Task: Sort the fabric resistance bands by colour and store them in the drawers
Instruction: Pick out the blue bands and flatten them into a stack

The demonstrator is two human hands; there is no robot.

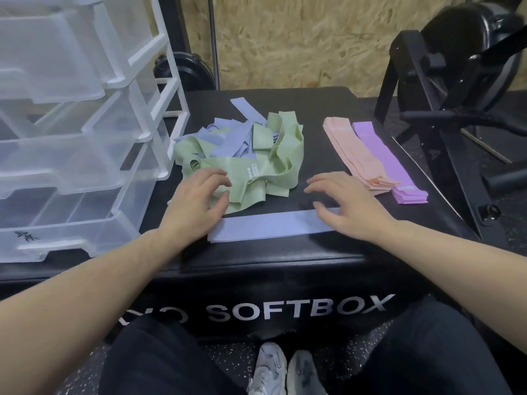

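A tangled heap of green bands point(273, 155) and blue-grey bands point(231, 143) lies in the middle of the black soft box. A flat stack of blue-grey bands point(271, 228) lies along the box's front edge. My left hand point(196, 201) hovers over the near left of the heap, fingers spread, holding nothing. My right hand point(339, 203) rests with its fingertips on the right end of the flat blue-grey stack. On the right lie a neat pink stack point(353, 151) and a purple stack point(387, 163), side by side.
A clear plastic drawer unit point(85, 143) with several pulled-out drawers stands on the left of the black soft box point(285, 269). Black gym equipment point(456, 81) stands at the right. My knees and shoes are below the box front.
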